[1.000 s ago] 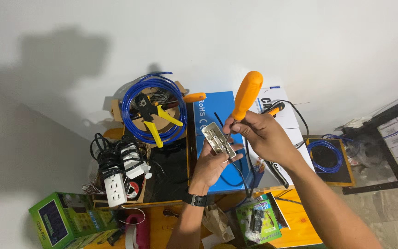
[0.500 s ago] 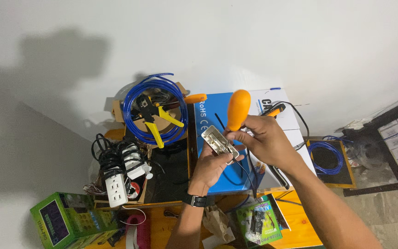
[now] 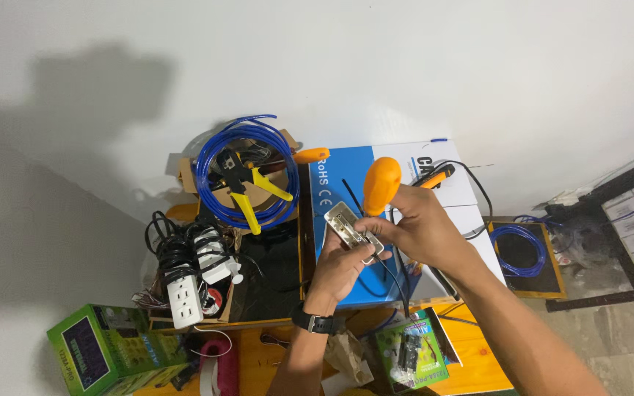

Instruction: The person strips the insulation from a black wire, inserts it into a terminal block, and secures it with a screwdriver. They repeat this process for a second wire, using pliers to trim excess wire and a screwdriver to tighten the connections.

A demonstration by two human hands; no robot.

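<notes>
Above the blue box (image 3: 346, 220), left hand (image 3: 346, 268) gripping metal plate (image 3: 352, 229), right hand (image 3: 416, 227) clasping orange-handled screwdriver (image 3: 381, 183)

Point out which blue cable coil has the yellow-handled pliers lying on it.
The big coil at upper left, on the cardboard box; the yellow pliers lie across it. The small coil at right sits alone on a dark mat, with nothing on it.

screwdriver handle (image 3: 381, 183): smooth orange plastic, slight sheen | switch plate (image 3: 352, 227): bare silvery metal, shiny | cable coil (image 3: 247, 172): glossy blue plastic sheath | box (image 3: 339, 176): blue-and-white printed cardboard, satin | bench (image 3: 471, 352): orange-toned wood, smooth | power strip (image 3: 183, 299): white plastic, matt
</notes>
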